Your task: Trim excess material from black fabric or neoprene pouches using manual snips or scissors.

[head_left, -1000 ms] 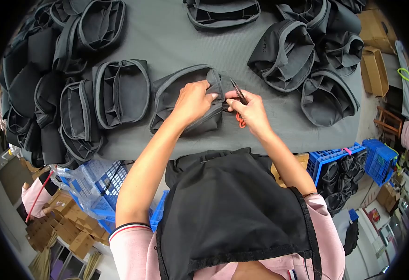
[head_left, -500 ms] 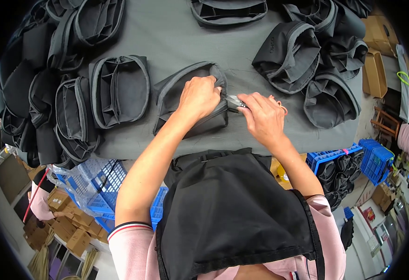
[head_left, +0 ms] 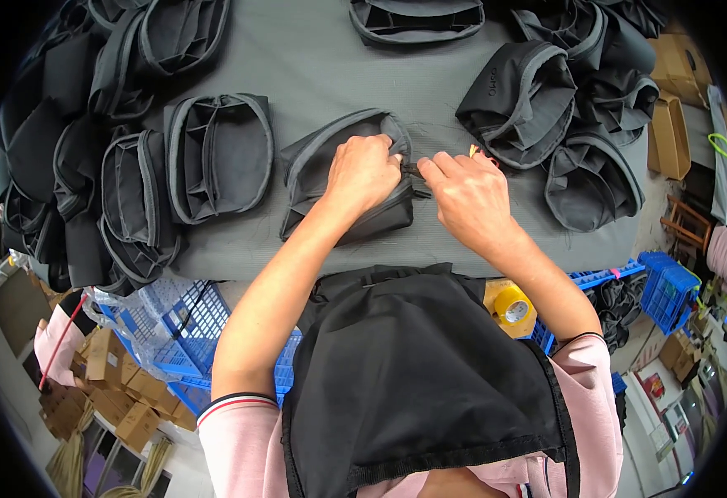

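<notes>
A dark grey zippered pouch (head_left: 322, 158) lies open on the table in front of me. My left hand (head_left: 365, 173) is closed on its right-hand rim, with fingers inside the opening and thumb at the zipper edge. Just right of that rim, my right hand (head_left: 469, 197) is closed, its thumb and forefinger pinched near the pouch's corner by a dark zipper or strap end. Orange-red handles of small scissors (head_left: 475, 152) show behind its knuckles. The blades are hidden, and what the fingertips pinch is too small to make out.
Similar open pouches (head_left: 218, 158) are piled at the left, with more pouches (head_left: 519, 104) at the right and one (head_left: 416, 21) at the far edge. Below the table stand blue crates (head_left: 670, 290) and a roll of yellow tape (head_left: 511, 305). A person bends by cardboard boxes (head_left: 138, 425) at lower left.
The scissor blades, visible before between my right hand and the pouch, are now hidden. My right hand has turned palm-down, its fingertips near the pouch corner. My left hand keeps its hold.
</notes>
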`<control>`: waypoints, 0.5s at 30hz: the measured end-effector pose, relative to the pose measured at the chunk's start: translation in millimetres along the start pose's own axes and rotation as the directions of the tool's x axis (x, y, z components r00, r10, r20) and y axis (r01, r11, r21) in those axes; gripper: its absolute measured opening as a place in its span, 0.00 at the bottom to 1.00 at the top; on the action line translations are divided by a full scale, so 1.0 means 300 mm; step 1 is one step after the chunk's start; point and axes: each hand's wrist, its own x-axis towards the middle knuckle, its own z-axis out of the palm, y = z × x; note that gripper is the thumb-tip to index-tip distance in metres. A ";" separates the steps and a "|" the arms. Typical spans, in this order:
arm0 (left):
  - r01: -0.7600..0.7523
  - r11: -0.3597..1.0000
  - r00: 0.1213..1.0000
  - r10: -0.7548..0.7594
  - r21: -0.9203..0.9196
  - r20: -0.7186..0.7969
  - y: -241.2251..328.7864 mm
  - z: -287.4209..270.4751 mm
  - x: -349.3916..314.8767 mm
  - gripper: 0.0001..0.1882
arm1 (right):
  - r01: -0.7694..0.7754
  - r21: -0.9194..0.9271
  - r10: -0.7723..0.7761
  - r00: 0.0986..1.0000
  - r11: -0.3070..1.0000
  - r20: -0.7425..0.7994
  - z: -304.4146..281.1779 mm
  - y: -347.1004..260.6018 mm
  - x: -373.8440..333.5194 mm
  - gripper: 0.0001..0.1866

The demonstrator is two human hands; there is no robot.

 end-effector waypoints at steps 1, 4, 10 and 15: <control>0.008 1.000 1.000 -0.008 0.016 0.009 0.006 -0.005 -0.003 0.17 | 0.012 -0.004 -0.012 1.000 1.000 0.001 -0.001 0.001 0.003 0.13; 0.004 1.000 1.000 -0.004 0.019 -0.001 0.012 -0.006 -0.004 0.17 | 0.025 -0.018 -0.025 1.000 1.000 0.008 -0.003 0.002 0.005 0.13; -0.059 0.997 0.996 0.056 -0.052 -0.073 -0.029 0.022 -0.004 0.15 | -0.072 0.173 0.073 0.997 0.982 -0.001 -0.042 0.015 -0.010 0.13; -0.106 0.993 0.993 0.104 -0.047 -0.055 -0.025 0.035 -0.037 0.12 | -0.410 0.877 0.517 0.823 0.252 0.236 0.057 0.040 0.006 0.15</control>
